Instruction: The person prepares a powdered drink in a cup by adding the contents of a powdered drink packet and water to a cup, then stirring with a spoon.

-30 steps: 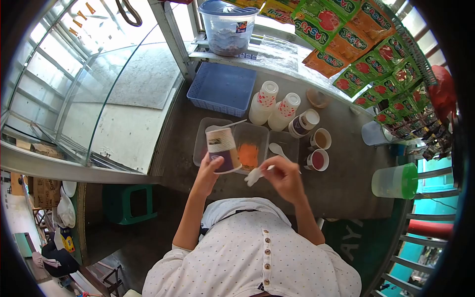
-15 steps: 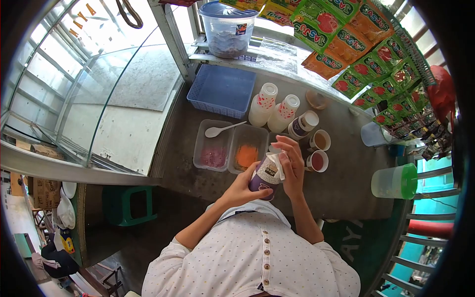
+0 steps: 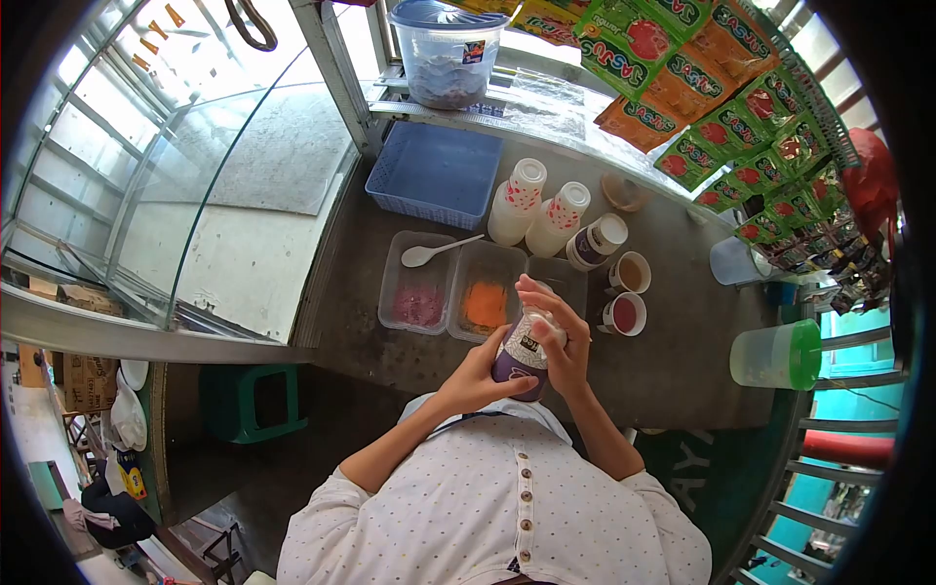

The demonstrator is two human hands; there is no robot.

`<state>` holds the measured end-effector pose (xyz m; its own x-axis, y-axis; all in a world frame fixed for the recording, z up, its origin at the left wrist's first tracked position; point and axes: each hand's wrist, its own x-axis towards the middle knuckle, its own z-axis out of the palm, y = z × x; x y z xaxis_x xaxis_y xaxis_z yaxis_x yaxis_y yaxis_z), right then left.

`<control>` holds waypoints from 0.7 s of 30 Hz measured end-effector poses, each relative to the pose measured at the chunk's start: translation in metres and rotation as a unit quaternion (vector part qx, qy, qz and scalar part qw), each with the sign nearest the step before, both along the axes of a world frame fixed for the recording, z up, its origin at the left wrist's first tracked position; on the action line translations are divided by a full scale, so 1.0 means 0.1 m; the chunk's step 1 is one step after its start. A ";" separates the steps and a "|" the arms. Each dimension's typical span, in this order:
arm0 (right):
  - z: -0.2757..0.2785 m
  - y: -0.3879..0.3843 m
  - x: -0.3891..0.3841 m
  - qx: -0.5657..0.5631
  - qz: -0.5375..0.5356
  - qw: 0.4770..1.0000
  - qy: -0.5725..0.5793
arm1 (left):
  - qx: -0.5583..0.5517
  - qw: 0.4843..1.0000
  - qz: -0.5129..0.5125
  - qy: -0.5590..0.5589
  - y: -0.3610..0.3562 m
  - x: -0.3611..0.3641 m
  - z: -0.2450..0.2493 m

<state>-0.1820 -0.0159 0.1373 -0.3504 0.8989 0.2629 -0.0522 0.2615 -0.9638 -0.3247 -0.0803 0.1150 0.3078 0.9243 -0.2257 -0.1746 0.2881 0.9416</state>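
Note:
My left hand is wrapped round a purple and white patterned paper cup, held tilted close to my shirt front. Over the upper side of that cup lies my right hand, pressing what looks like a white tissue against it; most of the tissue is hidden by the fingers. Just beyond my hands is a clear tub with orange powder. To its left, a tub with pinkish-purple powder has a white spoon lying across it. A third clear tub is partly covered by my right hand.
Stacked white cups, another purple-patterned stack, a cup of brown drink and a cup of red drink stand on the counter. A blue basket sits behind; drink sachets hang at right. A green-lidded container stands right.
My right hand has shifted slightly left and down over the cup, and less of the tissue shows. The left hand keeps its grip on the cup.

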 end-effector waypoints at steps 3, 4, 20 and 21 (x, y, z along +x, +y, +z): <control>-0.02 0.02 0.03 -0.002 0.017 0.999 0.038 | 0.069 0.995 0.022 0.062 0.01 0.02 0.08; -0.03 0.03 0.03 -0.002 0.018 0.999 0.038 | 0.073 0.994 0.010 0.076 0.02 0.02 0.10; 0.04 0.02 0.12 -0.048 0.012 0.991 0.127 | -0.047 0.990 -0.069 -0.117 0.14 0.03 0.07; 0.05 0.02 0.12 -0.055 0.007 0.990 0.132 | -0.009 0.994 -0.059 -0.090 0.14 0.05 0.08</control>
<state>-0.1696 -0.0144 0.1428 -0.2943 0.9228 0.2486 -0.3096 0.1540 -0.9383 -0.3199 -0.0662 0.1231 0.4507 0.8757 -0.1735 -0.3036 0.3331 0.8927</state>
